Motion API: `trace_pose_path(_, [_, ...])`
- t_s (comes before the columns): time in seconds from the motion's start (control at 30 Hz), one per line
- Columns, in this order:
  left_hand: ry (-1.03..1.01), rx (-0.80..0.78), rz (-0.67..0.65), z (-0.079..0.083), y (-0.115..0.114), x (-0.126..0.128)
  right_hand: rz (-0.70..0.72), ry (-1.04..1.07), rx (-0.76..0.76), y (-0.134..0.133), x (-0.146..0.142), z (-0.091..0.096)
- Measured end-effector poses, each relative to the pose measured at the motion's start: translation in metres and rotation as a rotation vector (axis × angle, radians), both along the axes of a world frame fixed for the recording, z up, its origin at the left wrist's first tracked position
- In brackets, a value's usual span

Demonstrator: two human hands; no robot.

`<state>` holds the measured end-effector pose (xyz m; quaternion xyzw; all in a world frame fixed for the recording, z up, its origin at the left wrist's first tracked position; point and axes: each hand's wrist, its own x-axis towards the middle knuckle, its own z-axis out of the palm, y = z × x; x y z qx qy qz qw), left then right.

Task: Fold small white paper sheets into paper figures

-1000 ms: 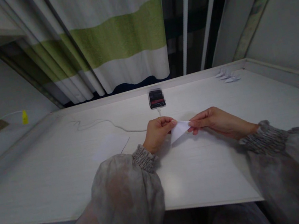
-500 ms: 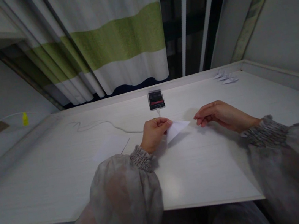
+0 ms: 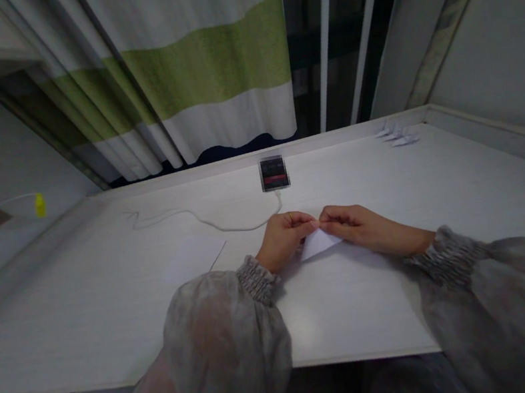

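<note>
Paper triangle point(image 3: 320, 244) lies on the table point(image 3: 111, 318), nearer than the phone point(image 3: 273, 173). Left hand point(image 3: 284, 240) and right hand point(image 3: 360, 229) both pinch its far tip, fingertips meeting. Likely best: align edges exactly, then crease firmly against the table.

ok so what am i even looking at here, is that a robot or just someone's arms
No machine here: these are a person's own two bare hands in loose grey sleeves. The view comes from one camera worn on the person's head, looking forward and down, so they reach in from the bottom. The left hand and right hand meet over a white table, both pinching the top of a folded white paper. Left of them lies a flat paper sheet. Behind is a phone with a white cable running off to the left. A few small folded paper shapes sit in the far right corner. A striped curtain hangs behind the table.
</note>
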<state>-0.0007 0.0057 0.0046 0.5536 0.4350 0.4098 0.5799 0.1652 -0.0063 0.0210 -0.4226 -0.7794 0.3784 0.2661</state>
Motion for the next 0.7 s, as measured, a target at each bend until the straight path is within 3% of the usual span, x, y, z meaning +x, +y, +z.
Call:
trace_pose_path(0.23, [-0.070,-0.022,0.009,0.002,0.000,-0.002,0.044,-0.044,-0.013,0.000,0.000,0.007])
trace_pose_path(0.43, [-0.066,-0.034,0.109,-0.003,0.006,-0.009,0.047,0.000,-0.105,0.002,0.008,0.007])
trace_pose_path(0.57, [0.007,-0.052,0.090,-0.008,0.007,-0.008,0.059,-0.032,-0.202,0.006,0.013,0.004])
trace_pose_path(0.7, [0.162,0.051,0.076,-0.015,0.013,-0.010,0.084,-0.153,-0.211,0.013,0.018,-0.002])
